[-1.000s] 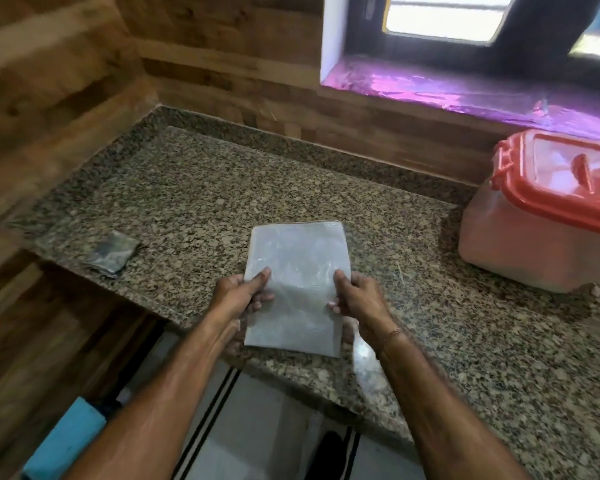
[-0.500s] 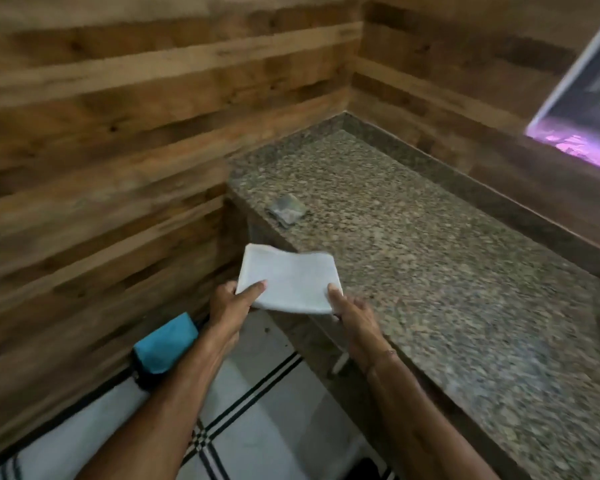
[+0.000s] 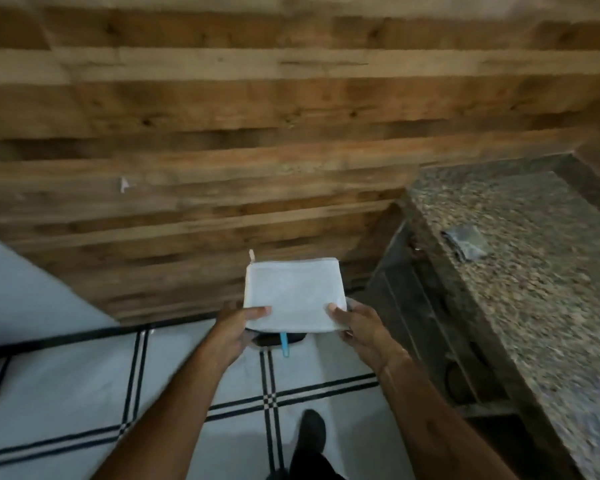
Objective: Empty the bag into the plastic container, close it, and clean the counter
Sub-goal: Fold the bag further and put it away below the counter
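Your left hand [image 3: 238, 325] and right hand [image 3: 355, 323] pinch the flat, folded bag [image 3: 293, 296] by its near corners, mid-frame, over the floor [image 3: 84, 393] — it looks empty. I think you are at the clean-up step. Next, put the bag away, then clear the grey scrap [image 3: 466, 242] off the table [image 3: 534, 306] at right.

Light is dim and warm. Motion blur softens everything: the wooden wall [image 3: 222, 109] smears, and the speckled surface [image 3: 534, 289] streaks toward its near right edge. The white bag [image 3: 293, 294] is the brightest patch; deep shadow lies under the surface. Plank lines bow at the top.
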Demonstrator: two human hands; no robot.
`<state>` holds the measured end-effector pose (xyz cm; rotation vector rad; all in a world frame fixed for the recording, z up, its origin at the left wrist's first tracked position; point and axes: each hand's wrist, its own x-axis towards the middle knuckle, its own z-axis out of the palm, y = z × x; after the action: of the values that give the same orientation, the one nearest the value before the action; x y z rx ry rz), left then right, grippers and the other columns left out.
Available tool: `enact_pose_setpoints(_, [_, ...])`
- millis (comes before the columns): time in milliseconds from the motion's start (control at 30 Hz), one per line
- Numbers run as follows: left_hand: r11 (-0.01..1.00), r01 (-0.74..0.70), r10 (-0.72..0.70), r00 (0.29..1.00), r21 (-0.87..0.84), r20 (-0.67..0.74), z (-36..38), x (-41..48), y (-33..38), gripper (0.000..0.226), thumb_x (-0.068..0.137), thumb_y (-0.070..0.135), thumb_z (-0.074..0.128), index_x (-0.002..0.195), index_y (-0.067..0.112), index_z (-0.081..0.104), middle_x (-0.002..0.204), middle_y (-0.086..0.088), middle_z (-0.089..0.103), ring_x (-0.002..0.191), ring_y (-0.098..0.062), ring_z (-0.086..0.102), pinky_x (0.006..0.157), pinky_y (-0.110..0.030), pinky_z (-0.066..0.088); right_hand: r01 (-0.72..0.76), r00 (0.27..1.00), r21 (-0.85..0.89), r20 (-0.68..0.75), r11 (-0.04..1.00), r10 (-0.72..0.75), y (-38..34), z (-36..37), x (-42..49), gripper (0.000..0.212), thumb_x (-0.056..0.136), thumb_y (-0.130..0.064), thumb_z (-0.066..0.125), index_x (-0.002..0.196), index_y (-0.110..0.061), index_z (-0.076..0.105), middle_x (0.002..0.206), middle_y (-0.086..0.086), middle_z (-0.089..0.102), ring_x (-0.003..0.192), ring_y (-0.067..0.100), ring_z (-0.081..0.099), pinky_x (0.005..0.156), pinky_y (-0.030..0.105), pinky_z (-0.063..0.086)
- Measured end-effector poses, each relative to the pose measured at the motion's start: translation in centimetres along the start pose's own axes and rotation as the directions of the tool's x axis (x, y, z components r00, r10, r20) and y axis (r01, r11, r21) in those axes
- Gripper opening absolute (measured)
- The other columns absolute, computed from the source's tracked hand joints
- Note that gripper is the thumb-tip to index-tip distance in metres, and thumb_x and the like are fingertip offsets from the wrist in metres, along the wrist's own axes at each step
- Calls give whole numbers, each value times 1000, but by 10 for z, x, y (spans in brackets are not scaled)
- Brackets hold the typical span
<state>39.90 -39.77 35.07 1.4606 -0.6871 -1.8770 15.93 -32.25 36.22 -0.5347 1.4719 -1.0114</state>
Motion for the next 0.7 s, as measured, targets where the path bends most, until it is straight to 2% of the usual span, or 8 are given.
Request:
enact_pose_setpoints(100, [998, 68, -68, 995, -3, -74, -23, 15, 5, 26, 89, 13, 78, 114, 9, 72, 116, -14, 77, 97, -26, 73, 74, -35, 60, -34, 997, -162, 67, 986, 46, 3, 18, 37, 29, 95, -36, 72, 119, -20, 73, 110, 3, 79, 110, 27, 72, 94, 42, 58])
enact_pose_setpoints(133, [997, 76, -75, 991, 7, -106, -25, 21, 7, 24, 90, 20, 79, 111, 11, 72, 110, -11, 78, 94, -24, 73, 72, -33, 60, -40, 997, -184, 61, 982, 52, 3, 25, 48, 32, 95, -39, 72, 119, -19, 72, 110, 3, 78, 109, 29, 71, 92, 40, 56])
enact_pose_setpoints(233, [994, 102, -94, 978, 29, -188, -33, 49, 3, 25, 88, 27, 80, 109, 15, 72, 105, -5, 77, 92, -20, 72, 71, -31, 58, -75, 997, -179, -11, 981, 75, 11, 43, 92, 38, 97, -40, 70, 116, -7, 73, 102, 8, 75, 92, 26, 64, 76, 32, 48])
enact_pose_setpoints(333, [993, 105, -88, 957, 47, -275, -45, 87, -15, 33, 86, 28, 83, 113, 13, 72, 105, -6, 77, 93, -23, 72, 68, -31, 58, -126, 992, -187, -45, 974, 119, 34, 58, 140, 26, 99, -30, 68, 107, -6, 72, 98, 7, 73, 85, 16, 65, 63, 17, 51])
enact_pose_setpoints(433, [990, 128, -102, 937, 58, -333, -60, 118, -40, 23, 88, 26, 81, 105, 13, 72, 103, -8, 76, 91, -24, 72, 67, -30, 59, -199, 973, -181, -152, 963, 173, 72, 63, 183, 14, 97, -25, 71, 88, -14, 69, 91, 5, 69, 85, 19, 63, 65, 23, 48])
enact_pose_setpoints(500, [987, 154, -120, 907, 52, -404, -76, 150, -63, 27, 87, 26, 81, 107, 10, 72, 107, -10, 74, 98, -29, 70, 80, -39, 59, -272, 953, -194, -194, 943, 235, 107, 62, 216, 13, 98, -31, 68, 96, -18, 69, 104, 6, 71, 91, 18, 65, 69, 25, 48])
enact_pose_setpoints(600, [987, 159, -130, 872, 22, -473, -105, 214, -108, 50, 87, 26, 81, 128, 2, 67, 122, -13, 69, 111, -34, 65, 97, -52, 56, -373, 913, -216, -258, 902, 315, 181, 58, 276, 37, 95, -48, 68, 116, -17, 65, 124, 5, 68, 105, 21, 65, 79, 31, 51])
enact_pose_setpoints(700, [991, 129, -134, 848, -45, -513, -128, 269, -154, 42, 89, 23, 80, 124, 5, 66, 113, -7, 68, 111, -33, 62, 93, -47, 55, -468, 879, -318, -261, 825, 398, 250, 60, 331, 65, 89, -55, 72, 137, -13, 56, 131, 2, 57, 125, 27, 59, 99, 34, 48])
